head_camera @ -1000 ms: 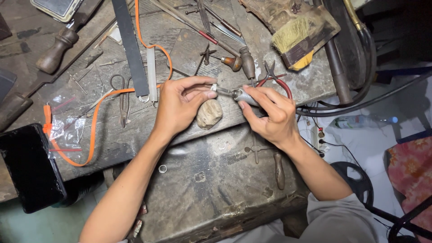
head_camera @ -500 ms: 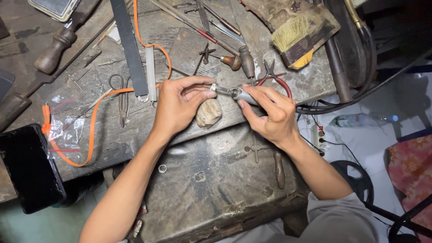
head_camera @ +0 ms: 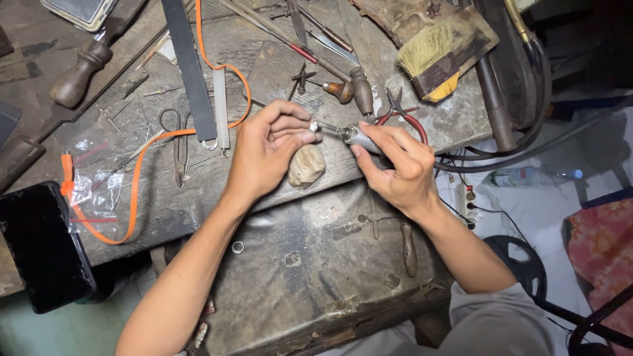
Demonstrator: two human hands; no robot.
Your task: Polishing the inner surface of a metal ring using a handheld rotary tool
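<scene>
Right now, at the bench:
L hand: left hand [head_camera: 264,151] is pinching a small silvery metal ring [head_camera: 314,125] betw thumb + fingertips [head_camera: 304,137], closed tight on it.
R hand: right hand [head_camera: 395,165] is gripping a slim grey metal rotary handpiece [head_camera: 359,137], fingers wrapped shut round the barrel.
Key relation: ring is sitting just beyond the L fingertips, toward the R hand; handpiece's long axis is running from the R fingers up-left, tip meeting the ring.
Below fingers: rounded tan stone-like lump [head_camera: 306,166], just under both, resting on the worn wooden bench edge [head_camera: 198,204].
Nearer: both hands equally close to the ring.
</scene>
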